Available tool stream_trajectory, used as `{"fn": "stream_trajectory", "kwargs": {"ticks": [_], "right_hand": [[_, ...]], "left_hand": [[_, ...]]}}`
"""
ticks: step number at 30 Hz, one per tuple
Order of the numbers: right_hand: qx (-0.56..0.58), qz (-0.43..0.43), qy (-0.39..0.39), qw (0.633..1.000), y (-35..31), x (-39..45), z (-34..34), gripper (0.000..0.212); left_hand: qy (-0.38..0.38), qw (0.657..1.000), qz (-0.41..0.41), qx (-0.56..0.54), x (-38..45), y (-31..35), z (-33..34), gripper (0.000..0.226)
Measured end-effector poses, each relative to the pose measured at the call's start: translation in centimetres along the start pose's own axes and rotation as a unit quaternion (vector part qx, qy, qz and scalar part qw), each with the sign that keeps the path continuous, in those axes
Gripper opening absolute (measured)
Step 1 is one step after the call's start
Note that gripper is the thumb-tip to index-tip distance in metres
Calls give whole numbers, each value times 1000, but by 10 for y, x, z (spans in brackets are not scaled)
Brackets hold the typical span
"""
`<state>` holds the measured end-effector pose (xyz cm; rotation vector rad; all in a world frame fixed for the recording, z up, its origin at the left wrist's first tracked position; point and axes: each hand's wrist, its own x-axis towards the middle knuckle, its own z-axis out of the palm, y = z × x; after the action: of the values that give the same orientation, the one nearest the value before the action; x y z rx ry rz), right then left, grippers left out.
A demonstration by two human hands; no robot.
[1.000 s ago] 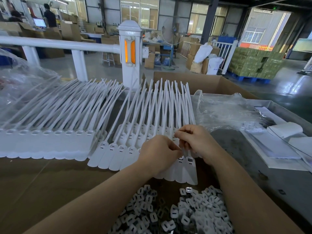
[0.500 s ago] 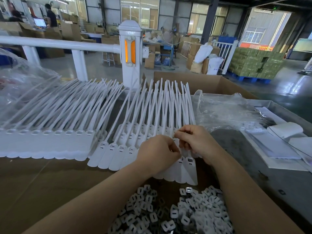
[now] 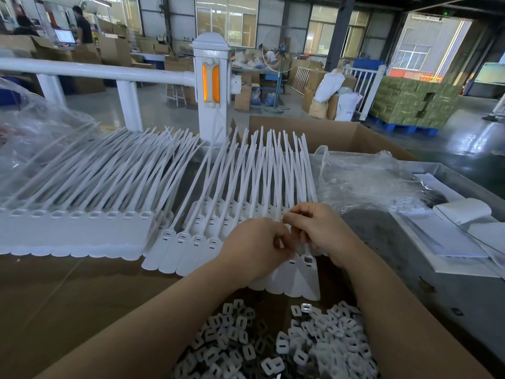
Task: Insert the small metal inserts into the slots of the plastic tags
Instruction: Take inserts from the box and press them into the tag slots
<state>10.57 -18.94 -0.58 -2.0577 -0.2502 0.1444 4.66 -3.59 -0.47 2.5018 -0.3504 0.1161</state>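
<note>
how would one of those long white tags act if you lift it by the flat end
Probably light and floppy: the white tags have long thin tails that already bow and fan unevenly. The flat end looks stiffer, lying level on the cardboard. Smooth plastic, so likely a bit slippery against neighbouring tags.

Factory hall — grey glossy floor, tall windows, white railing, stacked cardboard boxes.

Matt white plastic tags, smooth, fanned under both hands. Nearer than the hands, small inserts, dull grey-white, one with a bright metallic glint. Brown cardboard sheet beneath, matt, slightly fibrous. Right of the right hand, crinkled glossy clear plastic film; grey metal tabletop, dull, scuffed.
</note>
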Motion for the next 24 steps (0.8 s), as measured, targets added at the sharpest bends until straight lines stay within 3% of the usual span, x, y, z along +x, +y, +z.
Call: {"fn": "stream_trajectory", "kwargs": {"ticks": [5,12,16,24], "right_hand": [[17,11,-6,1000,-1,0,1,12],[18,12,0,1000,0,1,2,13],[22,13,2,1000,2,2,2,12],[39,14,-2,999,1,3,0,12]], "left_hand": [[-42,971,174,159,-5,-1,-13,22],[-46,930,281,231,-6,-2,-16,31],[-38,922,295,246,-5,-4,-14,31],[-53,975,193,99,-3,-10,-21,27]]}}
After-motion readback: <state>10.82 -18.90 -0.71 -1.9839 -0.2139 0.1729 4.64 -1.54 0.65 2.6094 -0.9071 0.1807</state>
